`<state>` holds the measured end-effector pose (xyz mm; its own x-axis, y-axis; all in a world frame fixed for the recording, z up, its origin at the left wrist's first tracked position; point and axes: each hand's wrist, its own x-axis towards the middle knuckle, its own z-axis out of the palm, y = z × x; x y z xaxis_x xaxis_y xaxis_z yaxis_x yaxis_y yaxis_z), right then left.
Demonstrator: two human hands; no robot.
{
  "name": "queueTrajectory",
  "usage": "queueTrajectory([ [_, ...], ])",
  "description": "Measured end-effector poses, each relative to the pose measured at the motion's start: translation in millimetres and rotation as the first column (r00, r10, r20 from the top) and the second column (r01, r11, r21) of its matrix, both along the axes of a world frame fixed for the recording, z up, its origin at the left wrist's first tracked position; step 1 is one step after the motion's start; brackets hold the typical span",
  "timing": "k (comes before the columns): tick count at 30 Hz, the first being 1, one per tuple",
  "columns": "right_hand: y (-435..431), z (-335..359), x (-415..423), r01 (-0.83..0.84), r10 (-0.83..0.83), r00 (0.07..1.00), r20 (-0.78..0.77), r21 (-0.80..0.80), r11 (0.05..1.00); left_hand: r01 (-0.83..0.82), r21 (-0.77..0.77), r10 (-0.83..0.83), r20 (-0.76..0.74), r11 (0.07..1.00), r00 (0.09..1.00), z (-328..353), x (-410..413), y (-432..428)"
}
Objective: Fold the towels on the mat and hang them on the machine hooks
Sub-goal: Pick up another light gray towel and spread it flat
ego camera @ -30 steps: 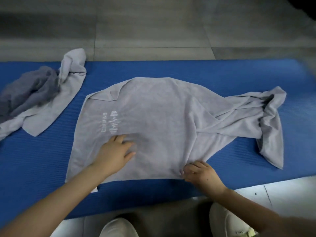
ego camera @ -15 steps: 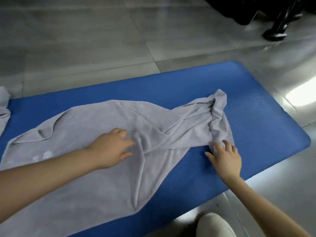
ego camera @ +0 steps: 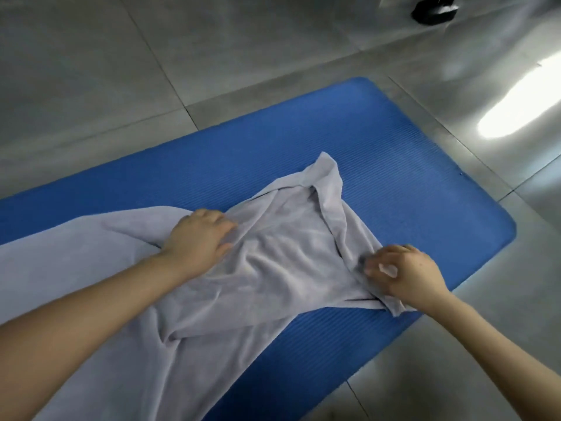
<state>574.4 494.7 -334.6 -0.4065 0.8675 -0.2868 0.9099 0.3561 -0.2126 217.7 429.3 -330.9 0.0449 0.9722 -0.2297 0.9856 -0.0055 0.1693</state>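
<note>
A light grey towel (ego camera: 282, 262) lies spread and wrinkled across the blue mat (ego camera: 394, 165), its right end bunched into folds. My left hand (ego camera: 198, 238) rests palm-down on the cloth near its far edge, fingers slightly bent. At the towel's right edge my right hand (ego camera: 403, 273) pinches a fold of the fabric with curled fingers. The left part of the towel runs out of view.
Grey floor tiles (ego camera: 121, 71) surround the mat, whose rounded right corner (ego camera: 507, 226) lies close to my right hand. A black machine foot (ego camera: 434, 10) stands at the top right. A bright light patch (ego camera: 516, 101) reflects off the floor.
My view has swung right along the mat. The left hand slid further right over the towel, and the right hand went from lying flat at the towel's end to pinching its edge.
</note>
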Motion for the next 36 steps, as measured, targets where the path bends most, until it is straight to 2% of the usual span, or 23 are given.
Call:
queueTrajectory([
  [3,46.0,1.2,-41.6,0.229,-0.194,0.941,-0.276,0.099,0.968,-0.089,0.034,0.089,-0.006,0.995,0.996,-16.0,8.7,23.2],
  [6,99.2,-6.4,-85.8,0.339,-0.305,0.894,-0.329,0.051,0.939,-0.145,0.018,0.146,-0.052,0.989,0.988,-29.6,10.1,39.1],
  [8,132.1,-6.0,-111.7,0.358,-0.355,0.868,-0.348,-0.058,0.932,-0.166,-0.010,0.164,-0.074,0.986,0.984,-33.1,7.1,43.7],
  [11,166.5,-8.7,-136.8,0.371,-0.435,0.839,-0.327,-0.243,0.896,-0.224,-0.007,0.224,0.011,0.974,0.974,-31.8,1.4,46.8],
  [13,177.8,-8.6,-138.5,0.350,-0.429,0.817,-0.385,-0.261,0.900,-0.297,-0.050,0.301,0.118,0.954,0.946,-31.0,-4.2,48.1],
  [15,184.8,-5.5,-131.6,0.341,-0.444,0.758,-0.478,-0.289,0.894,-0.393,-0.131,0.414,0.254,0.910,0.874,-31.8,-11.0,50.9],
  [17,187.2,-3.2,-122.5,0.314,-0.460,0.677,-0.575,-0.340,0.887,-0.415,-0.160,0.444,0.273,0.895,0.853,-35.6,-18.4,54.9],
  [19,186.0,-2.3,-112.2,0.268,-0.467,0.636,-0.614,-0.392,0.880,-0.392,-0.212,0.437,0.247,0.895,0.865,-38.9,-21.1,59.1],
  [21,187.3,-5.6,-102.3,0.251,-0.425,0.706,-0.566,-0.361,0.898,-0.369,-0.282,0.442,0.265,0.886,0.857,-39.1,-20.1,64.4],
  [23,193.9,-8.4,-94.6,0.267,-0.347,0.829,-0.438,-0.235,0.935,-0.370,-0.298,0.456,0.312,0.880,0.833,-32.4,-21.5,70.2],
  [25,199.3,-1.4,-97.8,0.287,-0.320,0.883,-0.343,-0.144,0.947,-0.428,-0.302,0.521,0.411,0.852,0.748,-19.4,-29.6,79.6],
  [27,206.4,10.5,-112.9,0.301,-0.332,0.848,-0.414,-0.141,0.943,-0.506,-0.269,0.571,0.461,0.819,0.679,-2.9,-42.2,94.6],
  [29,214.5,23.7,-136.4,0.340,-0.342,0.825,-0.449,-0.087,0.936,-0.587,-0.174,0.603,0.387,0.791,0.698,10.2,-54.3,117.4],
  [32,227.3,33.1,-166.8,0.445,-0.371,0.796,-0.479,0.047,0.894,-0.683,0.048,0.658,0.228,0.728,0.717,19.4,-62.2,151.2],
  [34,229.2,31.7,-177.2,0.433,-0.364,0.773,-0.519,0.013,0.901,-0.696,0.151,0.660,0.231,0.702,0.715,16.0,-62.4,163.2],
  [36,223.7,25.9,-173.6,0.351,-0.334,0.785,-0.522,-0.071,0.934,-0.690,0.149,0.636,0.292,0.708,0.715,7.4,-55.2,161.0],
])
